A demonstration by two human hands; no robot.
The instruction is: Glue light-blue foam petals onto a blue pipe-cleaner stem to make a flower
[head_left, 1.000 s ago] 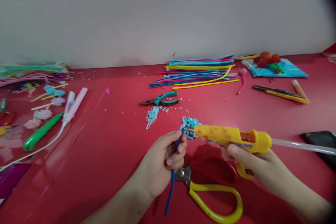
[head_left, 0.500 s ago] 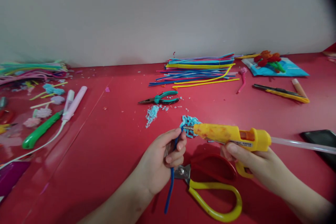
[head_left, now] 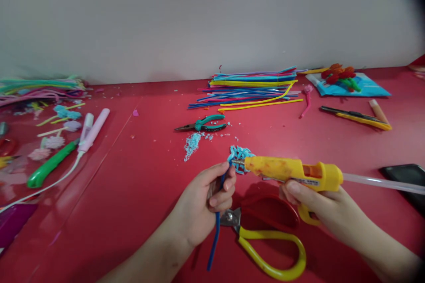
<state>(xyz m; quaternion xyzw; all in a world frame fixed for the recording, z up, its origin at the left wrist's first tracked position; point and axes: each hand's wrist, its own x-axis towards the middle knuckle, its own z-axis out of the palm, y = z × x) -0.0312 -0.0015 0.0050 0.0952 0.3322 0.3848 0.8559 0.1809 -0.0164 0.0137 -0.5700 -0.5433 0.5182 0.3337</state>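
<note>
Scissors point(head_left: 262, 234) lie at four o'clock from the left hand point(head_left: 199, 203), blades partly under it, so a careless drop of the wrist could catch metal. That hand pinches a blue fuzzy stem point(head_left: 217, 230), its upper end at the nozzle point(head_left: 238, 162) of the yellow glue gun point(head_left: 275, 168) clasped by the right hand point(head_left: 312, 199) at three o'clock; a slip there could burn fingertips, if the tip is hot. The gun's label point(head_left: 310, 182) carries print too small to read; no brand is legible.
</note>
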